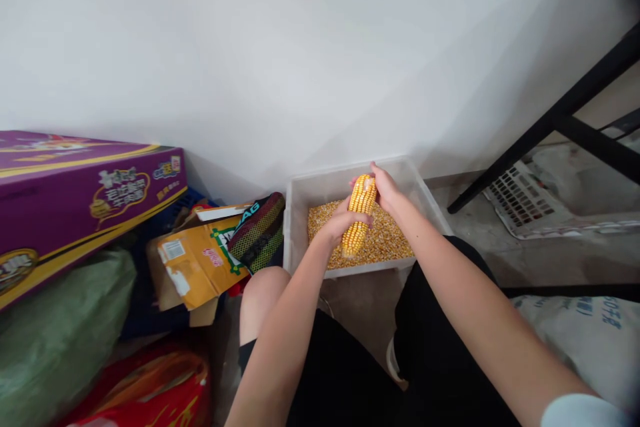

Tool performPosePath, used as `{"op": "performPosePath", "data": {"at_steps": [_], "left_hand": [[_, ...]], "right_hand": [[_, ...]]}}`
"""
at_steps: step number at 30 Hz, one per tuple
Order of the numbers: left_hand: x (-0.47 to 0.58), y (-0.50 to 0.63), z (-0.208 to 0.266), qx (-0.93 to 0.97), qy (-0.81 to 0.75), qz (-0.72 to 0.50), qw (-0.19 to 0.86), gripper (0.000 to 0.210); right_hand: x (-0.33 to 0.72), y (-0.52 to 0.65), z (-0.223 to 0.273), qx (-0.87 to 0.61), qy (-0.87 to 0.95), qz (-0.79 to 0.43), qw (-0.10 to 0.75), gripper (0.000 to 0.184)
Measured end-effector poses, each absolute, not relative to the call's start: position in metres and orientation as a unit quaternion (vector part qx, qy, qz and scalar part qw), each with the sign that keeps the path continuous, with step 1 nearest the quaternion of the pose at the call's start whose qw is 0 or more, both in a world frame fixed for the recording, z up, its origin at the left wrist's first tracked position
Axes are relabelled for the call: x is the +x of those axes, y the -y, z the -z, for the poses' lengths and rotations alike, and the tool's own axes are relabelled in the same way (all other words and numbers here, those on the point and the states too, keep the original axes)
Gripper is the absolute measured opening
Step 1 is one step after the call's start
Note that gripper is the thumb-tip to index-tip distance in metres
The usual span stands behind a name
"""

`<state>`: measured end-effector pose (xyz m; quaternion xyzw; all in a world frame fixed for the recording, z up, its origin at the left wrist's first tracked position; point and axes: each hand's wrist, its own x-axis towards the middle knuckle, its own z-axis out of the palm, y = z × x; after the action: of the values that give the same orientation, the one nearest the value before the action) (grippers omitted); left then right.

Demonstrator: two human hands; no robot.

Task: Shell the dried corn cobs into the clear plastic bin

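Observation:
A yellow ear of corn [358, 217] is held at a slant above a translucent plastic bin [436, 208]. My left hand [339, 225] wraps around its lower middle, with the thumb across the front. My right hand [385, 188] grips the upper end from the right, and its fingertips show behind the cob. Near that upper end is a small pale patch among the rows of kernels. Loose corn kernels [390, 240] cover the bottom of the bin beneath both hands.
Left of the bin lie a mesh bag [260, 230] and a yellow carton [200, 260]. A large purple box [90, 193], a green sack [65, 333] and a red bag [165, 387] stand farther left. Rightward are a black metal leg [520, 127], a white basket [525, 203] and a white sack [580, 327].

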<state>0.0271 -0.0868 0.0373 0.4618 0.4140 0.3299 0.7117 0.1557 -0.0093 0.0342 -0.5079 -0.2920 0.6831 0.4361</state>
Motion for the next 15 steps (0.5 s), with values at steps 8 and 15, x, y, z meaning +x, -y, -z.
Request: {"op": "performPosePath", "data": {"at_steps": [8,15], "left_hand": [[0.036,0.09,-0.035,0.637,-0.535,-0.335,0.443,0.063],[0.048,0.102,-0.026,0.658,-0.598,-0.295,0.351,0.074]], "right_hand": [[0.154,0.013,-0.037,-0.615,0.319,-0.556,0.459,0.052],[0.153,0.014,-0.027,-0.711,0.437,-0.392,0.386,0.068]]}}
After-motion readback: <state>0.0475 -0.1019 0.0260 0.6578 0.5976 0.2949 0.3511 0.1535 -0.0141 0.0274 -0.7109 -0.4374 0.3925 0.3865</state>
